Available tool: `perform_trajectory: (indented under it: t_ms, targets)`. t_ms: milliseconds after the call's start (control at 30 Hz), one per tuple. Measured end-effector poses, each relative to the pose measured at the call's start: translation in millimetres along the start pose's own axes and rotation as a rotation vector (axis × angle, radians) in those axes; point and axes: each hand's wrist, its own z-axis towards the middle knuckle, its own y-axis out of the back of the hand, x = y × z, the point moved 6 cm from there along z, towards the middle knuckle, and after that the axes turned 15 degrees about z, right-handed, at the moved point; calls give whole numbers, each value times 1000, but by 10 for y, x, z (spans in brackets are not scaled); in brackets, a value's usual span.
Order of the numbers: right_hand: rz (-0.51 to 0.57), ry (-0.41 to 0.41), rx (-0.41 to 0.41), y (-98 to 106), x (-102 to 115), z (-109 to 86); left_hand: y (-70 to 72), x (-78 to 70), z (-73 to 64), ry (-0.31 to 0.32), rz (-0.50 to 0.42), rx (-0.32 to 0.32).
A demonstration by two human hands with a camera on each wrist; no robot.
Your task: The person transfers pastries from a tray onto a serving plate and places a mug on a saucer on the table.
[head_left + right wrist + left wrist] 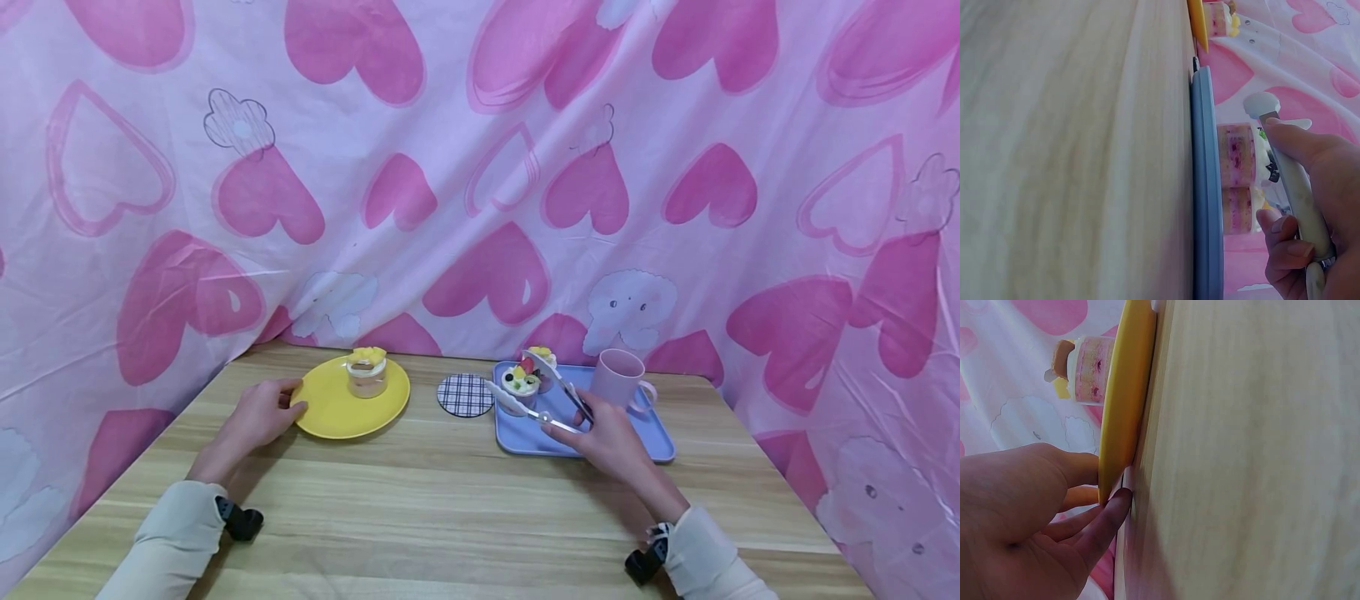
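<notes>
My left hand grips the near left rim of a yellow plate, thumb above and fingers at its underside in the left wrist view. On that plate stands a dessert cup with yellow topping. With my right hand I hold a pair of tongs, arms spread, over a blue tray. Around a fruit-topped dessert cup on the tray, the tong tips overlap it in the head view. Just behind it is a second cup with yellow topping, partly hidden.
A pink mug stands at the right back of the tray. Between plate and tray lies a round checked coaster. The wooden table ends at a pink heart-print curtain.
</notes>
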Motion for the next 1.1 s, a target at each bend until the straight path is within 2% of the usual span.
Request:
perform_trajectory:
  t_ms: [333, 600, 1100]
  targets:
    - [-6, -15, 33, -25, -36, 8, 0, 4, -1, 5, 2, 6]
    - [15, -44, 47, -26, -42, 2, 7, -3, -8, -18, 5, -17]
    - [29, -46, 48, -2, -8, -31, -2, 4, -3, -13, 8, -12]
